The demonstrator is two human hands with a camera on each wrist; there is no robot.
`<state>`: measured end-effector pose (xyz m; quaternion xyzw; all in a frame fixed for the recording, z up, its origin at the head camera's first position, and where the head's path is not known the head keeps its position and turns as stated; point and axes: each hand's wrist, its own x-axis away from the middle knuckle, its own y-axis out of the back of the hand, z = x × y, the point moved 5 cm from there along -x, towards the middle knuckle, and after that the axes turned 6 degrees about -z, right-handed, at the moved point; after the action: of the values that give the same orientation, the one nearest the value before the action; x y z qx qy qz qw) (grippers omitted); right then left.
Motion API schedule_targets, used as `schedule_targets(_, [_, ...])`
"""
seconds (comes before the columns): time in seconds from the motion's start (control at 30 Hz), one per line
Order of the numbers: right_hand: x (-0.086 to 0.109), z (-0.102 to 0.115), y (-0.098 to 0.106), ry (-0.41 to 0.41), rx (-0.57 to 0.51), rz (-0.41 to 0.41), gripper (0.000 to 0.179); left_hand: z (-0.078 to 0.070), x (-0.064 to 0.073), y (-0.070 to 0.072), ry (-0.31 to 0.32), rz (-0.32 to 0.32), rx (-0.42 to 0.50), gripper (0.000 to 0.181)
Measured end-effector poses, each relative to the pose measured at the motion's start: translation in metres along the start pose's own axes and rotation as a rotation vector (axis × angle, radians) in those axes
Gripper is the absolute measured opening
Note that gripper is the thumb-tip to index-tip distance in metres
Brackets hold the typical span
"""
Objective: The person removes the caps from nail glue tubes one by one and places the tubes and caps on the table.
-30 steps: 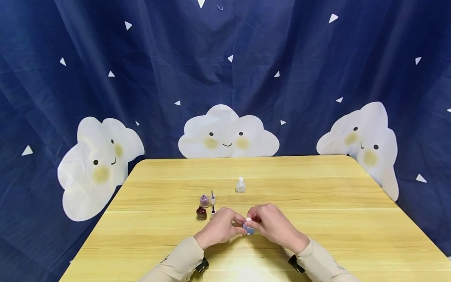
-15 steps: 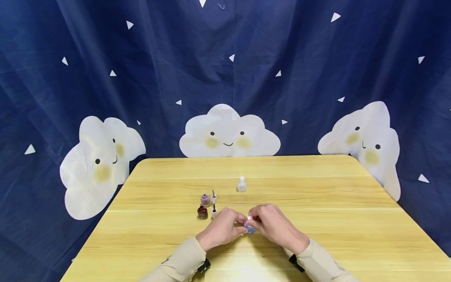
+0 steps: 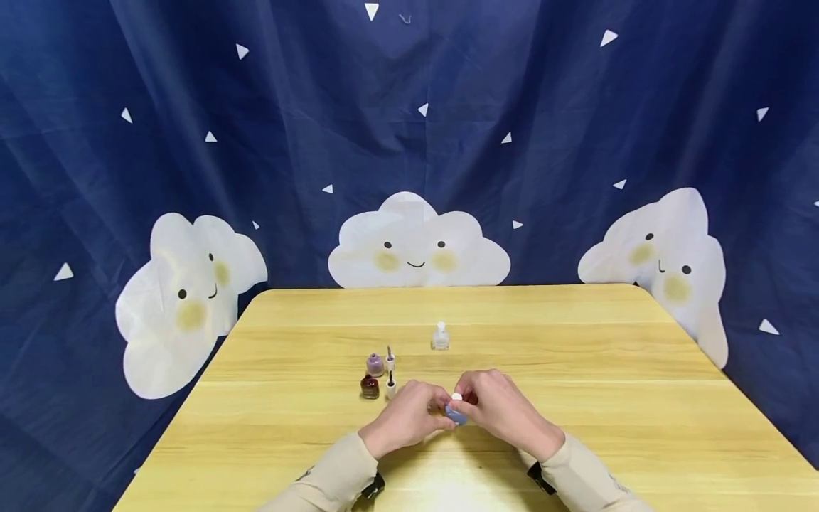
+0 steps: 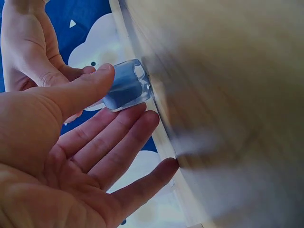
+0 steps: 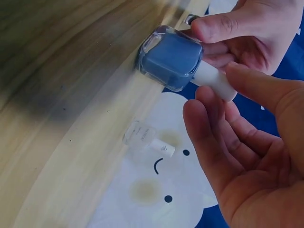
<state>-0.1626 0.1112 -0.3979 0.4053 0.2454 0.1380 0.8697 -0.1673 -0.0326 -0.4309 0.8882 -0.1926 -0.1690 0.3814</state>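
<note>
A person in beige sleeves (image 3: 341, 466) works at a wood-grain worktop (image 3: 614, 427), both hands meeting over a small bottle of blue nail polish (image 5: 172, 59) near the front. The left hand (image 3: 409, 418) pinches the glass between thumb and fingers; the right hand (image 3: 504, 412) pinches its white cap (image 5: 216, 81), which sits at the neck, uppermost. Whether the base touches the wood is hard to tell. Just beyond the left hand stand a purple bottle (image 3: 375, 366) and a dark red bottle (image 3: 369, 388), both uncapped, each beside a white brush cap, one farther back (image 3: 390, 361) and one nearer (image 3: 391, 389), brushes pointing up. A capped clear bottle (image 3: 440, 338) stands farther back, before a navy curtain (image 3: 307, 99) printed with smiling clouds.
</note>
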Motion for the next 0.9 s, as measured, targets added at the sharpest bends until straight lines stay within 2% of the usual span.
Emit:
schedule_targets(0.2, [0.0004,-0.0005,-0.0018,-0.007,-0.033,0.003,0.014,-0.0004,-0.0001,-0.0016,-0.021,-0.023,0.004,0.014])
schedule_targets(0.6, [0.0009,-0.0013,-0.0047,-0.013,0.050,-0.042,0.024,0.0005,-0.0015,-0.0016,0.011,-0.033,0.029,0.011])
schedule_targets(0.73, [0.0012,-0.0006,-0.0058,0.014,0.047,-0.031,0.020,-0.0005,-0.0011,-0.0002,0.000,-0.036,0.026,0.011])
schedule_targets(0.9, [0.0019,0.0022,-0.0063,0.064,0.031,-0.029,0.015,-0.0042,0.0000,0.0016,-0.034,-0.046,-0.028,0.008])
